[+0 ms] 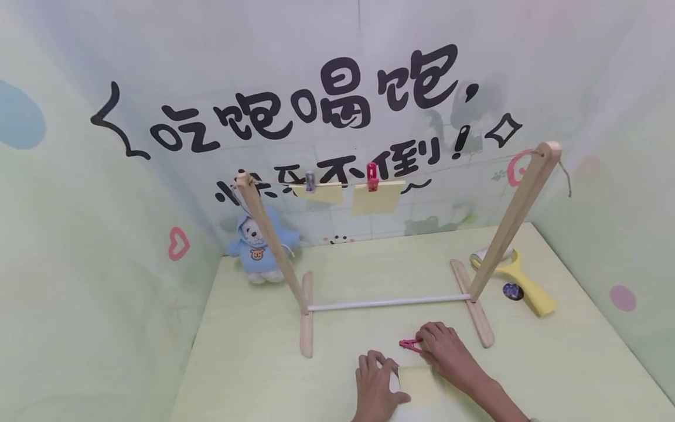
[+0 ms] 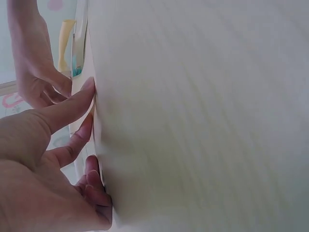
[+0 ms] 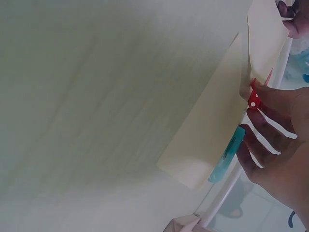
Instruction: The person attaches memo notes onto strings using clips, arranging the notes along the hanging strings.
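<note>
Between both hands a pale yellow sticky note (image 1: pixel 419 387) is tilted off the tabletop. My left hand (image 1: pixel 375 387) pinches its left edge, thumb toward me and fingers behind. At the note's far right corner, my right hand (image 1: pixel 448 354) holds a red clothespin (image 1: pixel 409 345) between thumb and fingers. White dots show on that clothespin (image 3: pixel 253 99) in the right wrist view, close to the note's edge. Below the right hand lies a second note (image 3: pixel 207 121), with a teal clothespin (image 3: pixel 227 157) beside the hand's lower fingers; whether they touch it is unclear.
A wooden frame (image 1: pixel 503 234) with a white crossbar (image 1: pixel 390 303) stands ahead. On its string, a grey clip (image 1: pixel 310 181) and a red clip (image 1: pixel 372 177) hold notes. A plush toy (image 1: pixel 258 249) sits behind left; a yellow-handled lint roller (image 1: pixel 527 287) lies right.
</note>
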Available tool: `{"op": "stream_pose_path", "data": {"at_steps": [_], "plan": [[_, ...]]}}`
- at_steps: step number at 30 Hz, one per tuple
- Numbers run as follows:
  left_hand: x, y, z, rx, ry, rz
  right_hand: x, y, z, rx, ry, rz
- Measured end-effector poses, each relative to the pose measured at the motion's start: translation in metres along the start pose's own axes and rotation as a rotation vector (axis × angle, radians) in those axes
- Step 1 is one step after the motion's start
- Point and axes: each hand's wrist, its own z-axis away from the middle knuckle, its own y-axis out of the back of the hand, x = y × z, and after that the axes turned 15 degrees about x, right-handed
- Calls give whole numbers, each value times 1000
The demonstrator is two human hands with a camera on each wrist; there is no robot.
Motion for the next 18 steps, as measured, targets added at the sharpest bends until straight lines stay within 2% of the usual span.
{"op": "stream_pose_path", "data": {"at_steps": [7, 12, 14, 15, 18], "plan": [[-2, -6, 2, 32, -25, -3, 4, -6, 7, 53, -21, 14], [0, -11, 4, 66, -30, -42, 8, -6, 7, 95, -71, -50], [2, -12, 5, 87, -30, -70, 10, -6, 6, 114, -124, -126], [2, -13, 5, 95, -26, -78, 14, -8, 7, 134, -151, -202], [4, -13, 4, 111, 5, -72, 16, -2, 3, 127, -295, -383]]}}
